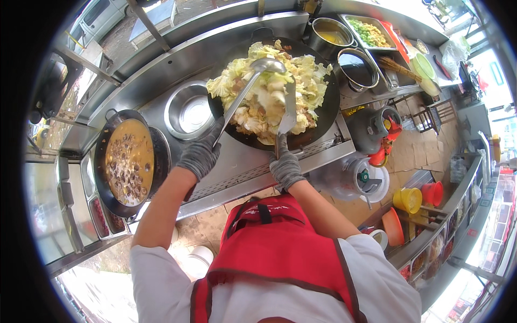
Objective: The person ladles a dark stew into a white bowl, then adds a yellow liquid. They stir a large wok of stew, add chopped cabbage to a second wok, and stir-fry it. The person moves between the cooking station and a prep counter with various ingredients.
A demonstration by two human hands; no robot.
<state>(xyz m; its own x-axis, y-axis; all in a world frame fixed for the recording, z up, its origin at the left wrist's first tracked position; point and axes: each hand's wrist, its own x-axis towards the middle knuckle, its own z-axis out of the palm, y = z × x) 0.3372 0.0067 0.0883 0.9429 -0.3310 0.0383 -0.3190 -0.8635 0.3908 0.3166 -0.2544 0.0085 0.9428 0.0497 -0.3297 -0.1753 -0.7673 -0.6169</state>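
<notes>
A large dark wok [329, 117] is heaped with chopped napa cabbage [313, 80] mixed with brown pieces. In a grey knitted glove, my left hand [200, 156] is closed around the handle of a steel ladle [268, 64], whose bowl rests at the top of the heap. My right hand [286, 164], gloved alike, grips the handle of a metal spatula [288, 115]; its blade lies against the cabbage. Left of the wok stands a shiny steel bowl [173, 117]. Farther left, a second wok [101, 177] contains brownish liquid with round dark pieces.
Beyond the wok's right side stand a steel pot of yellowish liquid [332, 34], a pot of dark liquid [357, 66] and a tray of chopped vegetables [371, 33]. A bamboo brush [398, 68] lies near them. Gas cylinders [365, 129] stand below the counter's right end.
</notes>
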